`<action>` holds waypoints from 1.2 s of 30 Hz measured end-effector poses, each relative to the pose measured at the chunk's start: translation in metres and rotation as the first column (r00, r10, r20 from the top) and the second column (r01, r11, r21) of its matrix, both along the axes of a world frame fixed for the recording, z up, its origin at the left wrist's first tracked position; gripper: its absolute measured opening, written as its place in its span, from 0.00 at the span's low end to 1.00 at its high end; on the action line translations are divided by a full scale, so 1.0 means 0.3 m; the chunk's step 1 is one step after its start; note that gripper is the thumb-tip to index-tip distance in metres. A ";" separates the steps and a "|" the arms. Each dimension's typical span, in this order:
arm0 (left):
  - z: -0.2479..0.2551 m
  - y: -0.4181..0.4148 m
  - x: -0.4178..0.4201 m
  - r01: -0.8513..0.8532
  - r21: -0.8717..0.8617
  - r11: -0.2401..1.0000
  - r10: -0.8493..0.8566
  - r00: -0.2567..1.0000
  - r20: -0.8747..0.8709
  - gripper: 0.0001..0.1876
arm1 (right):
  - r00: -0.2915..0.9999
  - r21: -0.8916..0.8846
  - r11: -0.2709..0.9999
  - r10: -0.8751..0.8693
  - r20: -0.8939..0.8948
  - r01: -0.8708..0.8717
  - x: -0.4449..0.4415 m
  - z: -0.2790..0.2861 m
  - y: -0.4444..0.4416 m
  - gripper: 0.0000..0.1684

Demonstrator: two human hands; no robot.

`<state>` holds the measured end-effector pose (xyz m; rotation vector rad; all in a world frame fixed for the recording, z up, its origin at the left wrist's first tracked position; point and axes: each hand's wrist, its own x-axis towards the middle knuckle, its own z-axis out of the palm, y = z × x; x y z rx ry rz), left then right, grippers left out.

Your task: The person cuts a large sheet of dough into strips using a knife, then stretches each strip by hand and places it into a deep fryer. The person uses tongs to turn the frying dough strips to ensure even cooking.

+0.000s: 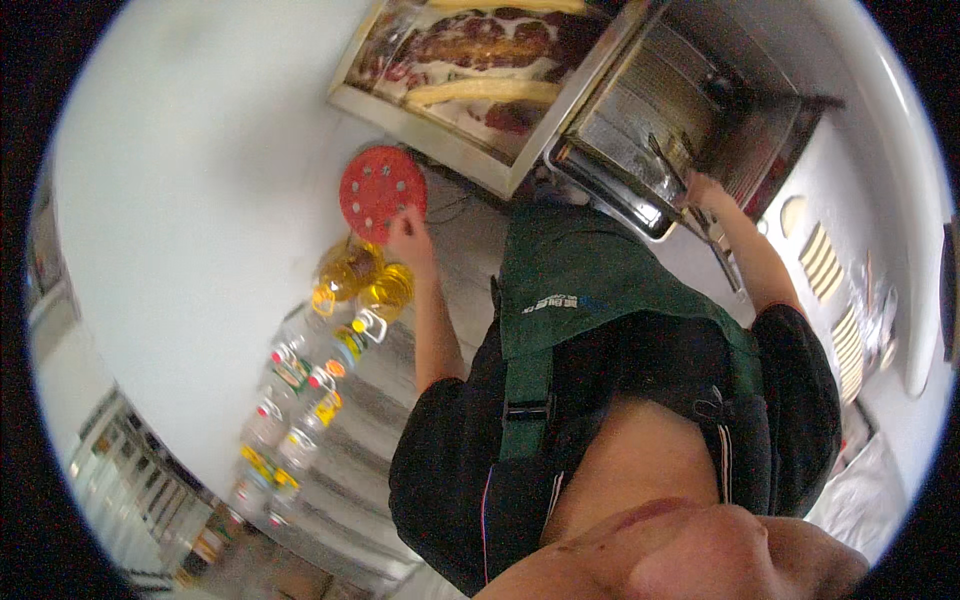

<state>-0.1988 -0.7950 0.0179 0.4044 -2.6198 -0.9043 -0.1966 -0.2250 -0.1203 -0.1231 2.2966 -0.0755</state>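
Observation:
My left hand (409, 232), fingers loosely curled and blurred, appears over the edge of a round red stool seat (382, 191) with holes; I cannot tell whether it touches it. My right hand (701, 193) grips long metal tongs (716, 251). The tongs' two arms are parted and reach over a steel appliance with a ribbed inner surface (637, 97). Beside them lies a shiny dark metal tray (645, 214).
A framed glass-topped case (427, 120) with food-like contents stands at the top. Plastic bottles (262, 420) and jugs of yellow oil (386, 289) line the floor at left. A white wall (187, 187) rises beyond. Striped pieces (823, 261) lie on the right.

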 end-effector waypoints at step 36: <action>-0.646 -0.293 0.600 -0.487 0.519 0.702 -0.032 0.707 0.707 0.14 | 0.708 0.297 0.918 0.392 -0.588 -0.263 -0.896 0.600 -0.635 0.29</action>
